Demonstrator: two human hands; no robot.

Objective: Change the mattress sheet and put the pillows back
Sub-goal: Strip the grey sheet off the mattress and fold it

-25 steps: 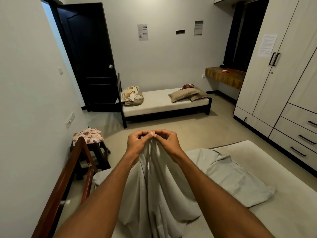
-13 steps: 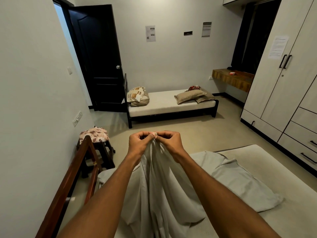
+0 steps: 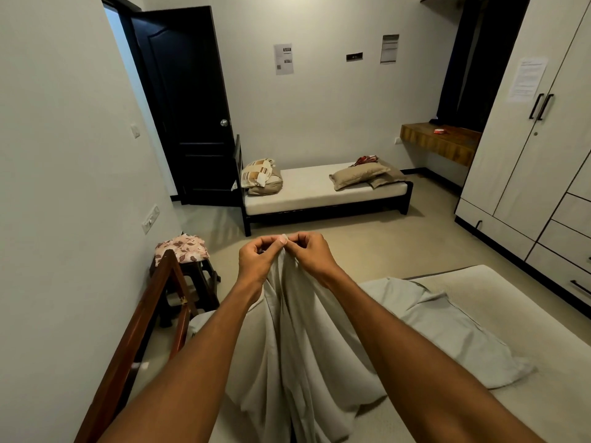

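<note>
**Sheet pinched up at one edge, pillows waiting across the room**

Nearest: 2 forearms reach fwd over the mattress point(image 3: 527, 302), bare where it shows on the right. Both hands meet at the top of the sheet point(image 3: 307, 346). Left hand point(image 3: 256, 260) and right hand point(image 3: 311, 254) have fingers curled, each pinching the same bit of hem, fingertips almost touching. 1 sheet, pale grey, hangs from that pinch in long folds; the rest lies bunched on the mattress to the right.

Left of the arms: 1 wooden bed rail point(image 3: 140, 330), then 1 dark stool point(image 3: 192, 279) w/ a flowered cloth on top.

Far side: 1 other bed point(image 3: 319, 196) against the wall. Pillows point(image 3: 358, 175) on it: 2 tan ones at the right end, plus 1 plain under a patterned cushion at the left, so approx 3–4; can't tell exactly. 1 dark door behind, 1 wardrobe at right.

Risks, as I judge it: both hands hold one spot, so spreading from here may twist the sheet or lay it crooked. The grip is small, fingertips only; a hard flick could pull the hem free. Slack cloth near the rail might snag on it.
</note>
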